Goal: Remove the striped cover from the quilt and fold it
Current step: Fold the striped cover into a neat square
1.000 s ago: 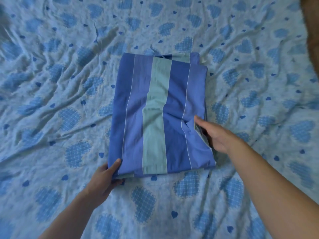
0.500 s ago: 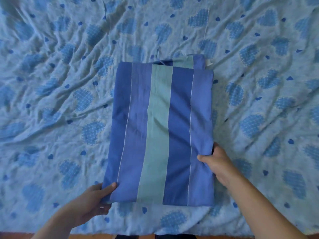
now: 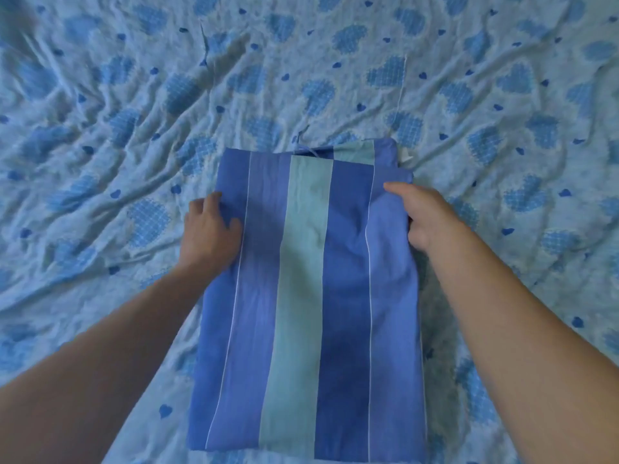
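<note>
On wrinkled heart-print bedsheet (image 3: 134, 145), middle of view: striped cover (image 3: 308, 296), folded to a tall rectangle, lying flat, long side running away from the camera. Bands of blue and pale teal lengthwise, thin white lines between some of them. At far edge, a lower layer poking out slightly beyond the top one, with a small tie or string (image 3: 310, 150) and a bit of white tag (image 3: 407, 157) at the far right corner.

Left hand (image 3: 211, 232) on left edge of cover, upper part: thumb lying on top of the fabric, fingers curled round the edge, gripping the fold. Right hand (image 3: 423, 217) on right edge at about the same height: thumb on top, fingers tucked under the side and hidden, pinching the layers. Both forearms reaching in from the near corners, bare. Slight crease in the fabric between the two hands, near the right one.
</note>
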`<state>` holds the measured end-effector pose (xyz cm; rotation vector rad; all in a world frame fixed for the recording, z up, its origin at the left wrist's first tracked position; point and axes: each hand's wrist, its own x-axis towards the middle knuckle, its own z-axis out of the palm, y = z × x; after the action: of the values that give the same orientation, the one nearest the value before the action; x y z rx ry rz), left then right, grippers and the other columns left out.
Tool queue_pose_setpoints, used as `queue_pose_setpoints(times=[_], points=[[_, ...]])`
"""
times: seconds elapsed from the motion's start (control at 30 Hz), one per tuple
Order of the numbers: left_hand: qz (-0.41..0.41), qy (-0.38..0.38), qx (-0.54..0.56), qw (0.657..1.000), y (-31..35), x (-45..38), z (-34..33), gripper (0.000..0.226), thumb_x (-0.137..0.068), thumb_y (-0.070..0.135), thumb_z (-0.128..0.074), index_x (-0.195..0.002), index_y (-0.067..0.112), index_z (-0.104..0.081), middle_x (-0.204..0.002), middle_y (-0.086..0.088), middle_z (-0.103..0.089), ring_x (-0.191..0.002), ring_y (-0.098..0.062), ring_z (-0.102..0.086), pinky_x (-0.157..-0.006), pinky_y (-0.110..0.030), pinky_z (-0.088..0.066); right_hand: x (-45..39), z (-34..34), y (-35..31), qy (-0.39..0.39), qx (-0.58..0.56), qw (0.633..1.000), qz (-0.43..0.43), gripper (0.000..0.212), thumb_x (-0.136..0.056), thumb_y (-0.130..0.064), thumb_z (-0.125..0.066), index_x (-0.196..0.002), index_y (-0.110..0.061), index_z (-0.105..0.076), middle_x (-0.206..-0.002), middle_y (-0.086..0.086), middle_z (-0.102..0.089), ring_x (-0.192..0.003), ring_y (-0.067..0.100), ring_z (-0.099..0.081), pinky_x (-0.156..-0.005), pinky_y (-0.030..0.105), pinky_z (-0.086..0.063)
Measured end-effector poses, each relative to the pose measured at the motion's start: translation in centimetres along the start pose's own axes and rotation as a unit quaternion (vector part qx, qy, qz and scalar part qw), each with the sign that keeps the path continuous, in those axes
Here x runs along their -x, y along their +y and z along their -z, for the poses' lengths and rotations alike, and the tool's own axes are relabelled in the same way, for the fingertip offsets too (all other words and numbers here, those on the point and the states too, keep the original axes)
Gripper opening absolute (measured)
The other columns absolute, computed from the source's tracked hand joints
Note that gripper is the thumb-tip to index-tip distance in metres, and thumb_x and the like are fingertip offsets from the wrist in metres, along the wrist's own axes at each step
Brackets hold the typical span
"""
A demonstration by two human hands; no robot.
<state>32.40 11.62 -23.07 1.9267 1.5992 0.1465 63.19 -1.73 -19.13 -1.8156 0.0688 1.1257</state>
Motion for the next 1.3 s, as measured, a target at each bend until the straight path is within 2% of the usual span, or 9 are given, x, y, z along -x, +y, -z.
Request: queue_pose_setpoints(times=[0.1, 0.2, 0.33, 0.47, 0.67, 0.83, 0.97, 1.1, 1.3], points=[[-0.129, -0.017, -0.088, 0.988, 3.9, -5.9, 0.6, 0.065, -0.086, 0.015, -0.053, -0.15, 0.014, -0.037, -0.149, -0.012, -0.039, -0.135, -0.037, -0.037, -0.113, -0.047, -0.032, -2.0, -0.8, -0.3, 0.023, 0.011, 0.998, -0.052, 0.032, -0.085, -0.023, -0.072, -0.113, -0.007, -0.067, -0.105, 0.012, -0.073, -0.086, 0.025, -0.071, -0.077, 0.035, -0.058], [-0.201, -0.078, -0.193, 0.957, 5.9, -10.6, 0.7, 0.066, -0.09, 0.023, -0.052, -0.153, 0.017, -0.032, -0.154, -0.01, -0.038, -0.143, -0.032, -0.032, -0.116, -0.046, -0.029, -2.5, -0.7, 1.0, 0.051, 0.041, 0.997, -0.034, 0.042, -0.085, -0.02, -0.074, -0.122, -0.005, -0.063, -0.112, 0.015, -0.071, -0.096, 0.028, -0.07, -0.09, 0.043, -0.057], [-0.262, -0.089, -0.319, 0.906, 4.3, -12.4, 1.1, 0.038, -0.097, 0.037, -0.051, -0.128, 0.014, -0.053, -0.121, -0.015, -0.059, -0.115, -0.037, -0.055, -0.099, -0.046, -0.041, -2.1, 0.4, 2.4, 0.046, 0.07, 0.995, -0.059, 0.03, -0.081, -0.019, -0.078, -0.106, -0.005, -0.071, -0.094, 0.014, -0.076, -0.084, 0.029, -0.074, -0.083, 0.043, -0.06], [-0.309, -0.004, -0.252, 0.917, 1.8, -12.1, 2.2, 0.013, -0.095, 0.022, -0.059, -0.095, 0.01, -0.055, -0.095, -0.014, -0.057, -0.095, -0.039, -0.056, -0.084, -0.049, -0.041, -2.7, -0.7, 1.2, -0.013, 0.041, 0.997, -0.071, 0.02, -0.083, -0.015, -0.076, -0.1, -0.006, -0.072, -0.088, 0.011, -0.077, -0.079, 0.026, -0.075, -0.075, 0.038, -0.06], [-0.293, 0.052, -0.227, 0.927, -0.6, -12.4, 4.1, 0.011, -0.096, 0.016, -0.052, -0.087, 0.009, -0.05, -0.094, -0.014, -0.051, -0.091, -0.04, -0.052, -0.077, -0.052, -0.042, -4.4, -2.0, -0.4, -0.069, 0.0, 0.993, 0.099, 0.029, -0.084, -0.004, -0.071, -0.11, -0.015, -0.069, -0.102, 0.008, -0.076, -0.092, 0.026, -0.073, -0.08, 0.039, -0.059], [-0.162, 0.048, -0.253, 0.953, 3.2, -10.2, 0.8, 0.042, -0.092, 0.013, -0.054, -0.133, 0.005, -0.052, -0.146, -0.024, -0.039, -0.134, -0.045, -0.035, -0.112, -0.055, -0.025, -8.1, -4.1, 0.2, 0.105, 0.158, 0.967, 0.172, 0.021, -0.087, -0.018, -0.071, -0.105, -0.018, -0.06, -0.089, -0.006, -0.061, -0.086, 0.017, -0.059, -0.065, 0.023, -0.044], [-0.299, 0.014, -0.217, 0.929, 7.1, -3.4, -4.2, 0.063, -0.095, 0.037, -0.046, -0.155, 0.026, -0.03, -0.162, -0.016, -0.019, -0.15, -0.039, -0.012, -0.121, -0.053, -0.006, -10.0, -4.5, 0.3, 0.159, 0.193, 0.955, 0.158, 0.022, -0.083, -0.027, -0.075, -0.095, -0.016, -0.061, -0.086, -0.001, -0.064, -0.082, 0.021, -0.062, -0.068, 0.028, -0.047], [-0.271, -0.079, -0.206, 0.937, 7.0, 1.7, -8.4, 0.062, -0.098, 0.061, -0.018, -0.157, 0.043, -0.011, -0.166, -0.005, -0.007, -0.153, -0.033, 0.0, -0.122, -0.058, -0.004, -8.4, -2.3, -1.3, 0.01, 0.183, 0.971, 0.156, 0.018, -0.087, -0.032, -0.073, -0.1, -0.02, -0.068, -0.09, -0.009, -0.071, -0.085, 0.009, -0.068, -0.066, 0.022, -0.051], [-0.257, -0.076, -0.216, 0.939, 4.7, 1.3, -10.8, 0.063, -0.099, 0.063, -0.012, -0.158, 0.041, -0.006, -0.167, -0.004, -0.005, -0.154, -0.03, 0.003, -0.121, -0.06, -0.006, 1.8, 3.8, 4.0, -0.193, 0.213, 0.95, -0.119, 0.064, -0.062, -0.052, -0.084, -0.112, -0.014, -0.07, -0.101, 0.004, -0.077, -0.093, 0.022, -0.074, -0.075, 0.035, -0.06]])
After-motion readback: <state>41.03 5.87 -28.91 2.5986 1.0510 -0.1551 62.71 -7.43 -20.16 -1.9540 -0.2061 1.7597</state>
